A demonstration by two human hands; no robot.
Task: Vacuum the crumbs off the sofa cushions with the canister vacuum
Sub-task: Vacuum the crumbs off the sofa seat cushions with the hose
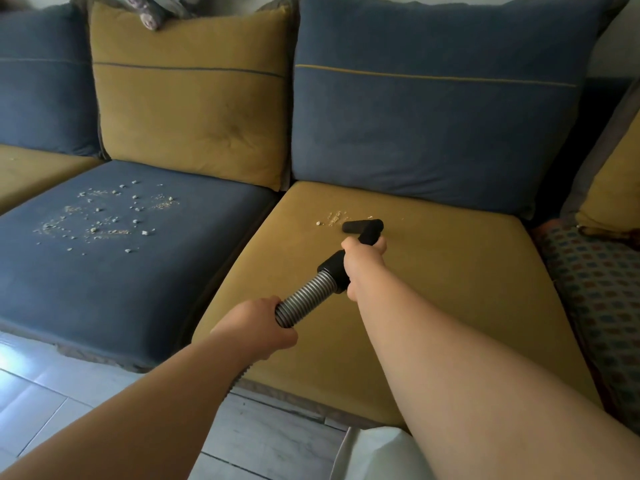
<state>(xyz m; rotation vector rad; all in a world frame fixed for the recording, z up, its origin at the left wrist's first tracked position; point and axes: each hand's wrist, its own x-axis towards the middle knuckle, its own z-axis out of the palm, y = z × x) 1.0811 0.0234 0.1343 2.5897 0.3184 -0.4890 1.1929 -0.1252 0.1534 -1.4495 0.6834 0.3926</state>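
Observation:
My right hand (362,261) grips the black handle of the vacuum hose, and its black upholstery nozzle (360,226) rests on the mustard seat cushion (450,271). A small patch of crumbs (334,218) lies just left of the nozzle's tip. My left hand (258,323) holds the ribbed grey hose (304,299) lower down, over the cushion's front. On the blue seat cushion (121,289) to the left, many crumbs (104,216) are scattered across its rear half. The canister is out of sight.
Back cushions stand behind the seats: a mustard one (194,109) and a blue one (433,126). A patterned cushion (599,289) lies at the right end. Pale tiled floor (52,393) runs in front of the sofa. A white object (374,455) sits at the bottom edge.

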